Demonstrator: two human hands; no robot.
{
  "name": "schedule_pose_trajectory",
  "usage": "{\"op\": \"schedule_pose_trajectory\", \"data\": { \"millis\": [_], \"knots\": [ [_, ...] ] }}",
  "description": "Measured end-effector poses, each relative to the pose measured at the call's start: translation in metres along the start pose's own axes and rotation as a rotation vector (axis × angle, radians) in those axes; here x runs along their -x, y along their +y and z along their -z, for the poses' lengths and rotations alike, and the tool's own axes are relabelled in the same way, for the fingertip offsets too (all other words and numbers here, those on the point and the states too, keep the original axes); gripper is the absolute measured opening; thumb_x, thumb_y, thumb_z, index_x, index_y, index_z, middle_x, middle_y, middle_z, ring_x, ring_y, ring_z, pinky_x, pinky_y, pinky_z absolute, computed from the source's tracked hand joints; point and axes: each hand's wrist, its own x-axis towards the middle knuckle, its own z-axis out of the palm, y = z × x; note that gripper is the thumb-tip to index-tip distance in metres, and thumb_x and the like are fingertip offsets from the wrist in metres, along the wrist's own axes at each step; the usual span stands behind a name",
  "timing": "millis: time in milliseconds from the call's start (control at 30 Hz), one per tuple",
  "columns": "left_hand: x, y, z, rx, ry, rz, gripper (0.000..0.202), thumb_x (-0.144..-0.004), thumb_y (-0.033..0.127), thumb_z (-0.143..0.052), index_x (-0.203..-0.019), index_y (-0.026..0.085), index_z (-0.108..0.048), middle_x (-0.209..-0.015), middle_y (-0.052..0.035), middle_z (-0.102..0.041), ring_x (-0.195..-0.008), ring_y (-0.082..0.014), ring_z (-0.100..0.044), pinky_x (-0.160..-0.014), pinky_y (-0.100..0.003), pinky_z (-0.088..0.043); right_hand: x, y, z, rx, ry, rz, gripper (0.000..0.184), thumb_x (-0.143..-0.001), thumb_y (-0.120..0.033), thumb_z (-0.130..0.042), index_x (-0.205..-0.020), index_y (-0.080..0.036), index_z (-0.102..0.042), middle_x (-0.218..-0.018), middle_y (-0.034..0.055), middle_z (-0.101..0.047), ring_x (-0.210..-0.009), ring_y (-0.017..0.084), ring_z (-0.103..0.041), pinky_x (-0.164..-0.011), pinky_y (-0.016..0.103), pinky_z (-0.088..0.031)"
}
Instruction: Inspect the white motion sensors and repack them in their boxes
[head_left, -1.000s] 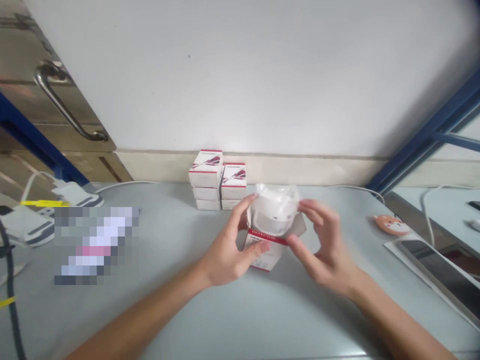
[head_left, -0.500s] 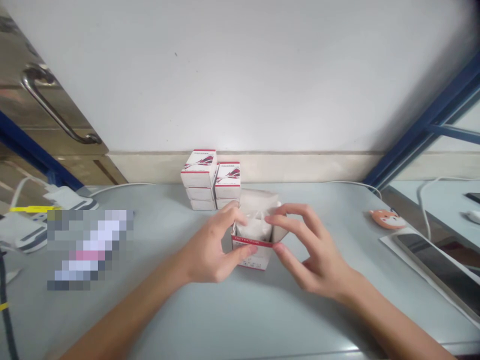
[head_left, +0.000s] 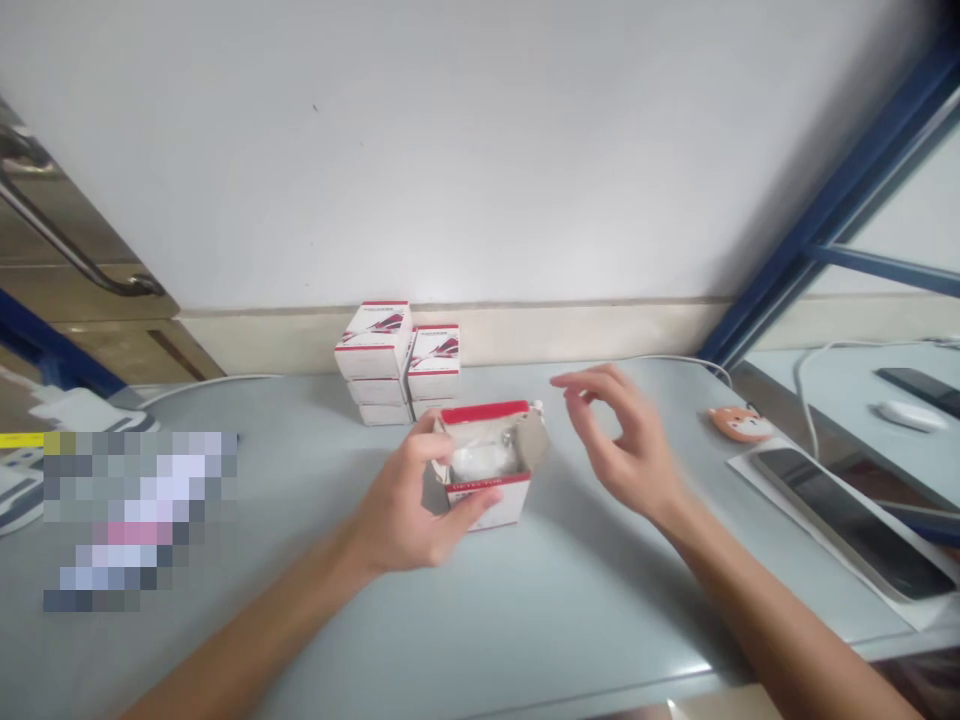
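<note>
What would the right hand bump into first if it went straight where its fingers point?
Probably the right stack of white boxes, passing over the open box's flap, though depth is hard to tell here.

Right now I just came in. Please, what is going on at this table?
A person is handling a small open white carton with red edges. The left hand grips its side, while the right hand is raised beside it, not touching it. Something white wrapped in clear plastic sits inside the carton. Two stacks of closed, similar boxes stand just behind it on the grey table, near the wall.
</note>
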Motion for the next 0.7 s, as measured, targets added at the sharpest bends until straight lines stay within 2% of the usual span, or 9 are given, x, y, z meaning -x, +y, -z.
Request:
{"op": "schedule_pose_trajectory", "data": {
  "millis": [67, 167, 267, 333, 433, 567, 633, 700],
  "knots": [
    [0.002, -0.006, -0.002, -0.026, 0.053, 0.026, 0.05, -0.082, 0.01, -0.078, -0.11, 0.027, -0.04, -0.088, 0.004, -0.047, -0.077, -0.0143, -0.051, -0.066, -0.027, -0.043, -0.001, 0.022, -0.006, 0.116, -0.108, -0.126, 0.023, -0.104, -0.031, -0.057, -0.117, -0.027, -0.075, -0.114, 0.0082, -0.069, -0.1, 0.023, -0.068, -0.092, 0.043, -0.057],
    [0.005, -0.013, -0.004, -0.066, 0.136, -0.004, 0.054, -0.079, 0.011, -0.081, -0.11, 0.027, -0.039, -0.089, 0.0047, -0.042, -0.075, -0.0129, -0.05, -0.064, -0.026, -0.042, 0.005, 0.048, -0.018, 0.188, -0.276, -0.074, 0.028, -0.104, -0.03, -0.055, -0.124, -0.025, -0.073, -0.128, 0.0118, -0.068, -0.12, 0.027, -0.065, -0.107, 0.048, -0.054],
    [0.007, -0.016, -0.008, -0.106, 0.168, -0.034, 0.056, -0.079, 0.013, -0.083, -0.112, 0.027, -0.04, -0.091, 0.0047, -0.042, -0.076, -0.0126, -0.05, -0.065, -0.026, -0.042, 0.014, 0.057, -0.028, 0.247, -0.391, -0.007, 0.031, -0.102, -0.028, -0.057, -0.131, -0.024, -0.07, -0.145, 0.0125, -0.063, -0.137, 0.032, -0.053, -0.114, 0.054, -0.048],
    [0.009, -0.014, -0.012, -0.123, 0.159, -0.025, 0.055, -0.082, 0.016, -0.081, -0.115, 0.027, -0.039, -0.093, 0.0042, -0.044, -0.074, -0.0123, -0.05, -0.065, -0.027, -0.043, 0.017, 0.054, -0.031, 0.299, -0.402, -0.026, 0.027, -0.102, -0.029, -0.059, -0.124, -0.025, -0.072, -0.148, 0.0109, -0.062, -0.14, 0.035, -0.046, -0.115, 0.061, -0.044],
    [0.009, -0.01, -0.016, -0.137, 0.143, 0.002, 0.052, -0.086, 0.02, -0.077, -0.118, 0.027, -0.037, -0.094, 0.0037, -0.046, -0.074, -0.0128, -0.051, -0.066, -0.028, -0.044, 0.017, 0.044, -0.032, 0.281, -0.429, -0.077, 0.018, -0.101, -0.035, -0.062, -0.107, -0.025, -0.076, -0.136, 0.0088, -0.069, -0.129, 0.033, -0.05, -0.114, 0.061, -0.043],
    [0.011, -0.007, -0.018, -0.105, 0.154, 0.03, 0.05, -0.088, 0.021, -0.075, -0.119, 0.027, -0.036, -0.093, 0.0035, -0.05, -0.077, -0.0138, -0.054, -0.07, -0.029, -0.045, 0.015, 0.037, -0.029, 0.079, -0.576, -0.04, 0.014, -0.1, -0.033, -0.065, -0.106, -0.025, -0.075, -0.106, 0.0063, -0.075, -0.112, 0.026, -0.061, -0.105, 0.048, -0.051],
    [0.012, -0.009, -0.017, -0.079, 0.149, 0.033, 0.05, -0.089, 0.021, -0.075, -0.119, 0.027, -0.035, -0.092, 0.0042, -0.049, -0.076, -0.014, -0.054, -0.072, -0.029, -0.045, 0.01, 0.036, -0.023, 0.02, -0.517, -0.052, 0.015, -0.1, -0.033, -0.065, -0.104, -0.023, -0.075, -0.103, 0.0067, -0.076, -0.105, 0.024, -0.066, -0.098, 0.043, -0.054],
    [0.014, -0.012, -0.016, -0.064, 0.127, 0.031, 0.048, -0.091, 0.023, -0.073, -0.119, 0.028, -0.035, -0.093, 0.0037, -0.049, -0.079, -0.0151, -0.055, -0.075, -0.031, -0.046, 0.003, 0.028, -0.011, -0.042, -0.277, -0.108, 0.016, -0.099, -0.036, -0.068, -0.101, -0.022, -0.074, -0.103, 0.0071, -0.076, -0.096, 0.022, -0.069, -0.093, 0.041, -0.057]
  ]
}}
